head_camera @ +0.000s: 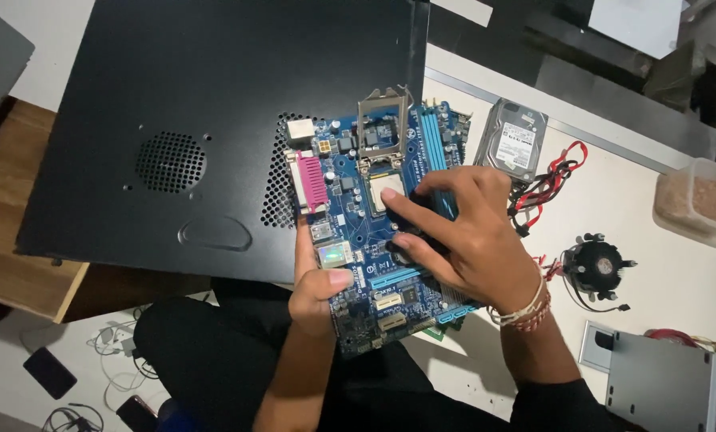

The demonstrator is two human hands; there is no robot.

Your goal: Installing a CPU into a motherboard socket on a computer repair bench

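The person is holding a blue motherboard (374, 232) above the lap, with its far edge lying over the black computer case panel (174, 120) that is resting on the white counter (654, 264). The left hand (314, 292) is gripping the near left edge of the board; its grip is narrow, with the thumb pressing on top beside the silver port block and the fingers hidden under the board. The right hand (462, 236) is lying across the middle of the board, and its index finger is touching the square processor (386, 192) that is sitting in the open socket. Whether this hand's grip is pinching the chip or only touching it, I cannot tell. The metal socket frame (384, 120) is standing upright behind the processor. On the counter to the right, a hard drive (512, 140) is lying just beside the board, with red cables (554, 180) next to it. A round black cooler fan (596, 266) is lying further right, well apart from the board.
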